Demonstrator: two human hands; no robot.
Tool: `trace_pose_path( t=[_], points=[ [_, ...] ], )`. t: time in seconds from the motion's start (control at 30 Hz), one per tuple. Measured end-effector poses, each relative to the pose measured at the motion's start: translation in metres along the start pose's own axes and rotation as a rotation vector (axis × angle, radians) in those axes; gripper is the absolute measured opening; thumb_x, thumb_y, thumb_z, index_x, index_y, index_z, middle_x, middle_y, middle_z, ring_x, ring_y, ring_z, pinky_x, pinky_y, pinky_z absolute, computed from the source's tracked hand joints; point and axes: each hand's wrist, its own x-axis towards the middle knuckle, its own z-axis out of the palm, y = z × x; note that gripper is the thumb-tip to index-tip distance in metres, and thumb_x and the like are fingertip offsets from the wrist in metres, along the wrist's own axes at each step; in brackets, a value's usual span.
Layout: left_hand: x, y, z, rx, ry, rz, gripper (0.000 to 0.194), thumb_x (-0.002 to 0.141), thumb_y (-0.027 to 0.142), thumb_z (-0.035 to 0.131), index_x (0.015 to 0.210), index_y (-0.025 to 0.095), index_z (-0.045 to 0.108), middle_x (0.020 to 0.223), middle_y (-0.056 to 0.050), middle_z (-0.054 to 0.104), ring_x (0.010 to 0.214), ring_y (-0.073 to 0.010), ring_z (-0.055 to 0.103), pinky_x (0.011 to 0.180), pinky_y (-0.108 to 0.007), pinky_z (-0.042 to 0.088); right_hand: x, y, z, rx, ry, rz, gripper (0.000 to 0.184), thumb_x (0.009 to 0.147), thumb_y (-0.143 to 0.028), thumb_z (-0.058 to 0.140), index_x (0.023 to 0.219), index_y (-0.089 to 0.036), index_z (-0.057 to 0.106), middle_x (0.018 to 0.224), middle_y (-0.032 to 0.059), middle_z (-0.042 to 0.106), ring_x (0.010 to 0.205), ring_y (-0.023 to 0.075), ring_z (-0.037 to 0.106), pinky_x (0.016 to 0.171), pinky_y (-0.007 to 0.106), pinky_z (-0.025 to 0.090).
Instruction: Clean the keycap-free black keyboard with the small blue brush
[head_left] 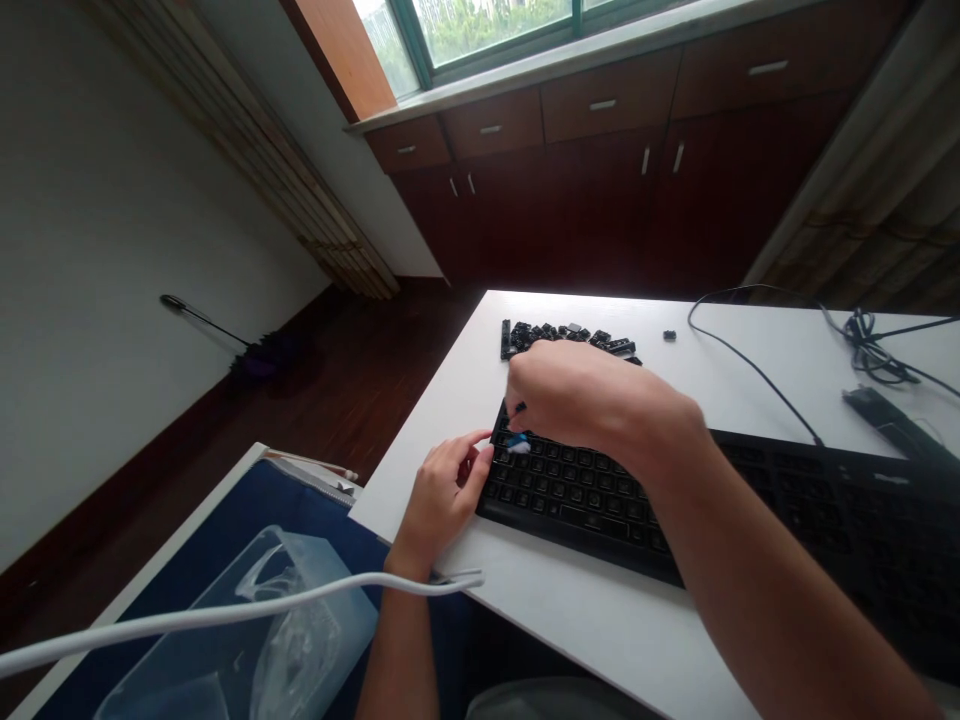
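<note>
Your right hand (592,400) pinched a small blue-white object (517,444) over the black keyboard (570,495); your left hand (442,500) lay released at its edge, loose keycaps (562,340) beyond.

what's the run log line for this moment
left hand: beside keyboard | right hand: over keyboard, fingertips at small blue-white thing | loose keycaps: in a heap on table

Wall: white wall (112,250), lit by daylight
Floor: dark wood parquet (352,380)
Furniture: reddish-brown wooden cabinets (600,200) with metal handles (609,104)
Window: green-framed window (576,15) showing trees (487,25)
</note>
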Motion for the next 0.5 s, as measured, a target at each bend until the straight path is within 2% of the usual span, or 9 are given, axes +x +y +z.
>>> trace_pose_path(
  t=[0.07,0.1,0.17,0.27,0.5],
  points=[
    [0.000,0.000,0.000,0.009,0.007,0.009,0.031,0.097,0.038,0.046,0.118,0.021,0.062,0.090,-0.004,0.065,0.083,-0.0174,0.058,0.082,-0.030,0.044,0.002,-0.002,0.001,0.026,0.066,-0.130,0.017,0.082,-0.023,0.058,0.084,-0.018,0.073,0.078,0.0064,0.070,0.063,0.0152,0.060,0.054,0.024,0.038],
    [0.000,0.000,0.001,0.011,0.012,0.012,0.032,0.096,0.038,0.046,0.117,0.020,0.062,0.090,-0.004,0.065,0.083,-0.0175,0.058,0.082,-0.030,0.045,0.002,-0.002,0.001,0.027,0.086,-0.152,0.017,0.082,-0.022,0.057,0.084,-0.018,0.073,0.078,0.0065,0.070,0.063,0.0148,0.060,0.054,0.024,0.038],
    [0.000,0.000,0.001,0.009,0.019,0.012,0.032,0.096,0.038,0.046,0.118,0.021,0.062,0.090,-0.004,0.065,0.082,-0.0176,0.058,0.082,-0.030,0.045,-0.002,0.001,0.001,0.004,0.084,-0.097,0.016,0.079,-0.018,0.057,0.081,-0.017,0.073,0.074,0.0063,0.069,0.059,0.0145,0.058,0.054,0.025,0.037],
    [-0.001,0.001,0.001,0.004,0.011,-0.003,0.032,0.096,0.038,0.046,0.119,0.022,0.062,0.091,-0.004,0.066,0.081,-0.0171,0.058,0.081,-0.030,0.045,-0.010,0.008,-0.002,-0.006,0.030,0.062,0.014,0.073,-0.015,0.058,0.076,-0.018,0.071,0.071,0.0058,0.068,0.056,0.0149,0.057,0.053,0.025,0.038],
    [0.000,0.003,-0.001,-0.015,-0.003,-0.013,0.032,0.096,0.037,0.046,0.121,0.023,0.062,0.091,-0.004,0.065,0.082,-0.0171,0.057,0.081,-0.030,0.045,-0.020,0.006,-0.012,-0.005,-0.118,0.234,0.020,0.073,-0.014,0.057,0.085,-0.017,0.074,0.074,0.0075,0.068,0.060,0.0196,0.062,0.051,0.027,0.043]
  ],
)
